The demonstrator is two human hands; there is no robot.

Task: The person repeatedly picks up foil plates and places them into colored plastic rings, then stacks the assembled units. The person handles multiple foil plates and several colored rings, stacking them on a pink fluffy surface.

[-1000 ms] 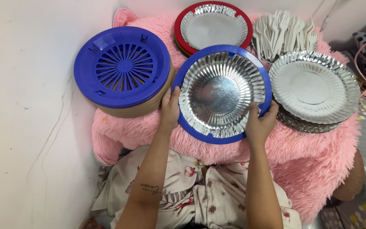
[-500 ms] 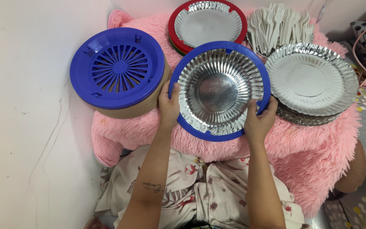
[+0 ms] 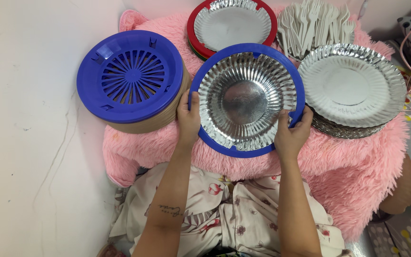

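Head view: left hand [image 3: 189,118] and right hand [image 3: 291,134] gripping opposite edges of a blue plate holder [image 3: 246,150] lined with a silver foil plate [image 3: 247,100], over a pink furry cushion [image 3: 353,166], stacked blue holders [image 3: 129,76] left, foil plate stack [image 3: 353,88] right, red holder [image 3: 232,24] and white plastic forks [image 3: 312,26] behind.

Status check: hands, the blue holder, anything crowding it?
Left hand, right hand grip blue holder, foil plate seated inside. Foil plate stack close alongside.

We see no packages, labels, signs or screens here; only unwrapped plates, holders and forks on pink cushion, nothing printed.
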